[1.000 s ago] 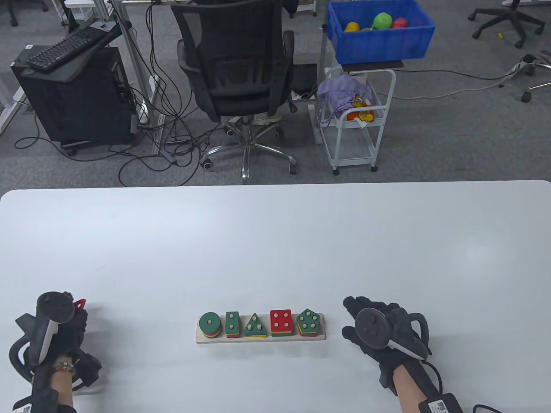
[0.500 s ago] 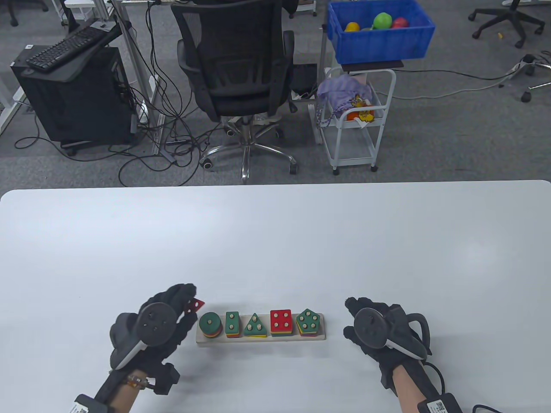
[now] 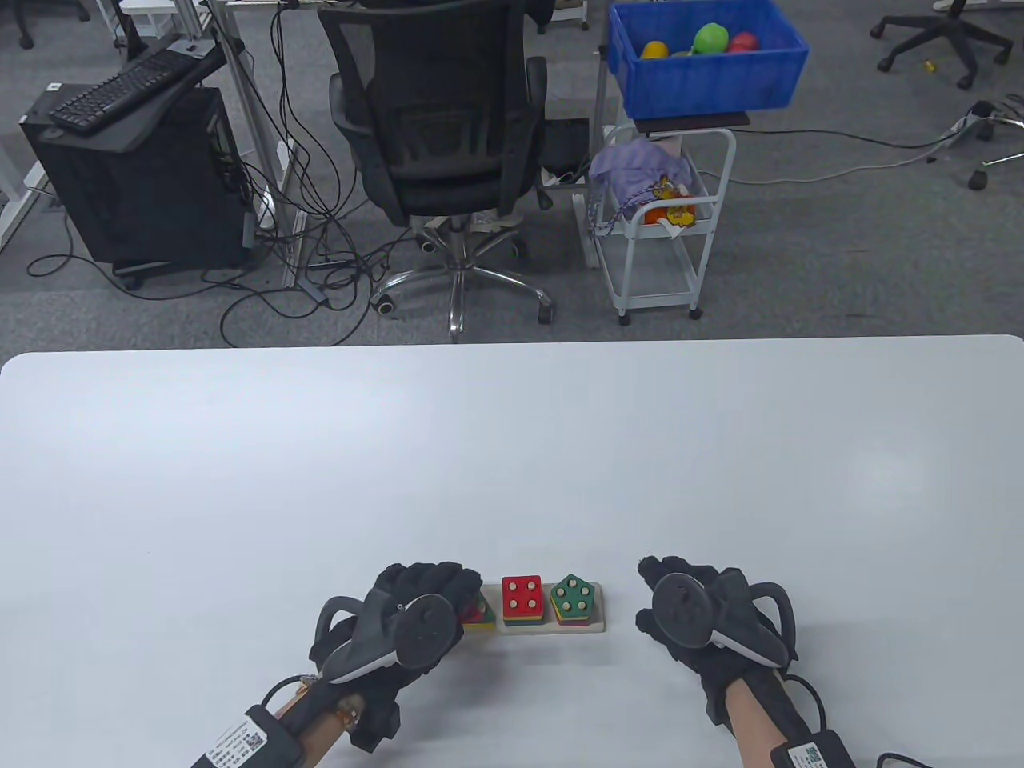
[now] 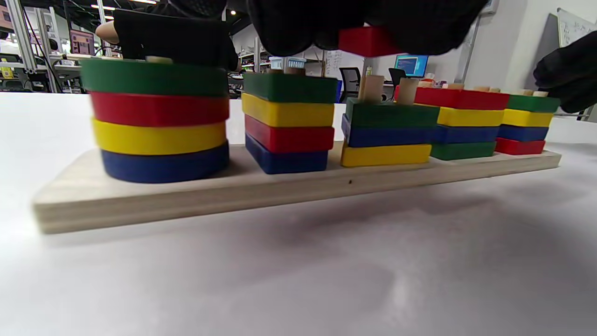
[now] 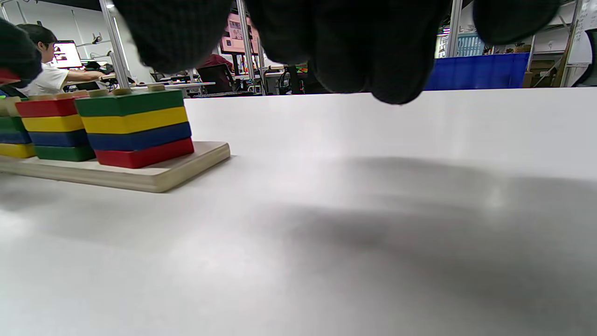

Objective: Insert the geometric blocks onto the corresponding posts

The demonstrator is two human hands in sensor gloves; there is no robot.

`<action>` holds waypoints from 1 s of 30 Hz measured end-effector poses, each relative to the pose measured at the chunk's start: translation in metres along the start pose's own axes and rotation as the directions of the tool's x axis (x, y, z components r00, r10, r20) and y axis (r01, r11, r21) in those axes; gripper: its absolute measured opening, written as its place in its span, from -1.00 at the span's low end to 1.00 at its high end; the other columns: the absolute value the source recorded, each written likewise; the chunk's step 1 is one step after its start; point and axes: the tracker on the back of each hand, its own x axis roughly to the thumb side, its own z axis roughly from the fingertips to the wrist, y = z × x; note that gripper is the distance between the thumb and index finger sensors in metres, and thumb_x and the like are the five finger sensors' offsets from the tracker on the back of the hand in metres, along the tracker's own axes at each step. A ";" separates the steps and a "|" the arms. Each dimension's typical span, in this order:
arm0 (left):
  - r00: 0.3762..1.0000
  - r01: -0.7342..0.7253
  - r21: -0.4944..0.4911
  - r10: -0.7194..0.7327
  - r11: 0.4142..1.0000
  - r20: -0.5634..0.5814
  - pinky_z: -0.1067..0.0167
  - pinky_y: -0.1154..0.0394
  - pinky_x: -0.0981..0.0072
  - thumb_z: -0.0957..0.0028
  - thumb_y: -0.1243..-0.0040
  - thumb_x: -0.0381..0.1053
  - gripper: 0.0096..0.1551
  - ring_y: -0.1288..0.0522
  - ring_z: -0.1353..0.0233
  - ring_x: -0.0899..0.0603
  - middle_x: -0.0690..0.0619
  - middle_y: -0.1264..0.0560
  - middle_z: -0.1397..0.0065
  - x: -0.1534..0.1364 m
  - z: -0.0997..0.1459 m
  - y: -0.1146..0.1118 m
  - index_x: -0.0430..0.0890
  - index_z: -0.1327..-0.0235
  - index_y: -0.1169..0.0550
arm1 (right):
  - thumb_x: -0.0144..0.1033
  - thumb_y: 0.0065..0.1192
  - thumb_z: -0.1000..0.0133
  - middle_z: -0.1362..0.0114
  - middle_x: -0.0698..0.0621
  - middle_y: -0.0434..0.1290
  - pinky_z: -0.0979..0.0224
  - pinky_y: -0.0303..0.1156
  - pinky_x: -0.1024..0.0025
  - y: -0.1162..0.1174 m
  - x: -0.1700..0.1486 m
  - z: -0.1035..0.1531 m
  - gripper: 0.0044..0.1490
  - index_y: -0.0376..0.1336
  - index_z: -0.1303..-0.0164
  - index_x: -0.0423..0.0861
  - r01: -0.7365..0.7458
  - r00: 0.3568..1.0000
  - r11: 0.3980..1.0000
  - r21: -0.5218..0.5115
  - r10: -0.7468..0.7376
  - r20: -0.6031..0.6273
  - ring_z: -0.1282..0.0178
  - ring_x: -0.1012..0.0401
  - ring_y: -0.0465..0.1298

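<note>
A wooden base [image 3: 598,622] carries five stacks of coloured blocks on posts. My left hand [image 3: 468,590] covers its left half. In the left wrist view its fingers [image 4: 289,28] pinch a red block [image 4: 368,41] just above the bare posts [image 4: 371,88] of the triangle stack [image 4: 387,135], which is one block lower than the circle stack [image 4: 158,121] and the rectangle stack [image 4: 289,123]. The red-topped square stack [image 3: 522,598] and the green-topped pentagon stack [image 3: 574,596] stand uncovered. My right hand [image 3: 650,596] rests empty on the table just right of the base.
The white table [image 3: 512,448] stretches far behind the base. Beyond its far edge stand an office chair [image 3: 440,120], a white trolley [image 3: 664,216] and a blue bin [image 3: 704,60]. In the right wrist view the base end [image 5: 186,170] lies at the left.
My left hand has carried the red block from the table's left side rightwards, past the circle stack, to above the triangle posts. My right hand has stayed put.
</note>
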 end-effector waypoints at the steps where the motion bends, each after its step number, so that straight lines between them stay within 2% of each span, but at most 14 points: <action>1: 1.000 -0.001 0.004 0.001 1.000 0.001 -0.64 -0.13 -0.22 -0.09 -0.22 0.14 -0.27 -0.26 -0.70 -0.06 0.19 -0.21 -0.71 0.001 -0.003 0.000 0.24 -0.52 -0.21 | 0.06 0.19 -0.02 -0.50 -0.21 0.36 -0.37 0.24 -0.45 0.000 0.000 0.000 -0.17 0.17 -0.47 -0.08 0.001 1.000 1.000 0.002 -0.001 -0.001 -0.41 -0.19 0.45; 7: 0.998 -0.065 -0.069 0.065 0.996 0.008 -0.65 -0.10 -0.23 -0.10 -0.22 0.12 -0.30 -0.20 -0.73 -0.06 0.22 -0.18 -0.72 0.004 -0.015 -0.004 0.27 -0.51 -0.23 | 0.06 0.19 -0.02 -0.50 -0.21 0.36 -0.37 0.24 -0.45 0.000 0.000 0.000 -0.18 0.17 -0.46 -0.08 0.000 1.000 1.000 0.013 0.000 -0.006 -0.41 -0.19 0.45; 9: 0.999 -0.033 -0.068 0.033 0.997 0.001 -0.65 -0.08 -0.24 -0.10 -0.21 0.11 -0.35 -0.19 -0.74 -0.06 0.23 -0.17 -0.72 0.005 -0.016 -0.005 0.29 -0.47 -0.29 | 0.06 0.19 -0.02 -0.50 -0.21 0.36 -0.37 0.24 -0.45 -0.001 0.000 0.000 -0.18 0.17 -0.46 -0.08 0.000 1.000 1.000 0.013 0.000 -0.005 -0.41 -0.19 0.45; 19: 0.999 -0.047 -0.058 0.046 0.997 -0.009 -0.65 -0.06 -0.25 -0.09 -0.22 0.12 -0.38 -0.14 -0.77 -0.09 0.29 -0.19 -0.72 0.000 -0.017 -0.005 0.35 -0.43 -0.32 | 0.05 0.18 -0.03 -0.50 -0.21 0.36 -0.37 0.24 -0.45 0.000 0.001 0.000 -0.18 0.17 -0.46 -0.08 0.000 1.000 1.000 0.014 0.000 0.002 -0.41 -0.19 0.45; 25: 0.999 -0.028 -0.058 0.026 0.998 -0.022 -0.66 -0.06 -0.25 -0.08 -0.24 0.13 -0.32 -0.14 -0.77 -0.06 0.34 -0.19 -0.72 -0.001 -0.019 -0.011 0.35 -0.47 -0.26 | 0.05 0.17 -0.03 -0.50 -0.21 0.37 -0.37 0.24 -0.45 0.000 0.002 0.000 -0.19 0.17 -0.46 -0.08 -0.001 1.000 1.000 0.017 0.001 0.006 -0.41 -0.19 0.45; 30: 0.999 -0.026 -0.045 0.025 0.999 -0.025 -0.66 -0.05 -0.26 -0.07 -0.22 0.17 -0.25 -0.11 -0.79 -0.09 0.28 -0.13 -0.76 -0.003 -0.016 -0.006 0.32 -0.53 -0.20 | 0.05 0.17 -0.04 -0.50 -0.21 0.36 -0.37 0.24 -0.45 0.000 0.001 0.000 -0.19 0.17 -0.46 -0.08 0.001 1.000 1.000 0.017 -0.001 0.004 -0.41 -0.19 0.45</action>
